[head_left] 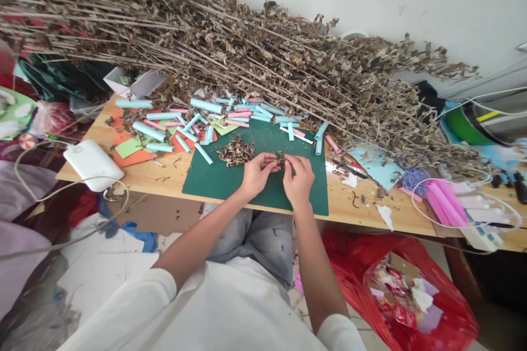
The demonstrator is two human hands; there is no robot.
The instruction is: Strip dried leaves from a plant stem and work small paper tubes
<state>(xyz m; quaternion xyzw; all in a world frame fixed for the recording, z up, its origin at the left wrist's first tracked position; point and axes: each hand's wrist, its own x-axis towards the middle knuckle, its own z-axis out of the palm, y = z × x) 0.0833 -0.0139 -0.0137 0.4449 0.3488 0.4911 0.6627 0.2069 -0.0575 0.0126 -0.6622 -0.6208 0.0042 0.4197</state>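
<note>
My left hand (256, 173) and my right hand (299, 177) meet over a dark green cutting mat (222, 176), fingertips pinching a small clump of dried leaves (280, 159) between them. A loose pile of dried leaf bits (236, 152) lies on the mat just left of my left hand. A large bundle of dried leafy branches (230, 49) lies across the back of the wooden table (164, 173).
Rolled blue and pink paper tubes (193, 120) are scattered behind the mat on orange and green sheets. A white device (93, 164) with a cable sits at the left edge. Pink tubes (442, 203) and cables lie at right. A red bag (411, 290) of scraps stands below.
</note>
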